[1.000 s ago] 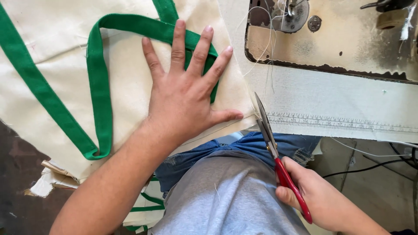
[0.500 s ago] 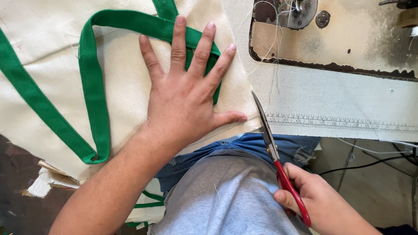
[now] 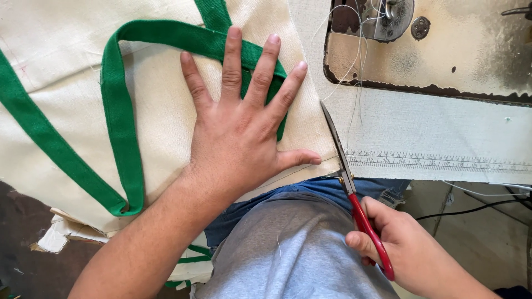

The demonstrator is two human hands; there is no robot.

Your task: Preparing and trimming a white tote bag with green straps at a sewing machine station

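Left hand (image 3: 235, 138) fingers splayed flat, gripping nothing, pressing cream canvas bag (image 3: 160, 105) and green strap (image 3: 119, 127) at centre. Right hand (image 3: 407, 249) fingers curled around red-handled scissors (image 3: 346, 177), near right; blades closed; fingertips hidden. Sewing machine (image 3: 443, 44) cut off far right.

The cream canvas bag with green webbing straps (image 3: 149, 111) is cut off by the top and left edges, and part of 1 strap is covered by the flat left hand (image 3: 238, 138). The lower handle loop of the red-handled steel scissors (image 3: 354, 194) is hidden inside the closed right hand (image 3: 399, 249), whose wrist is cut by the bottom edge. The worn cream sewing machine bed (image 3: 443, 50) is cropped at the top and right. The thin white threads (image 3: 354, 61) can barely be traced; they perhaps reach the blades.
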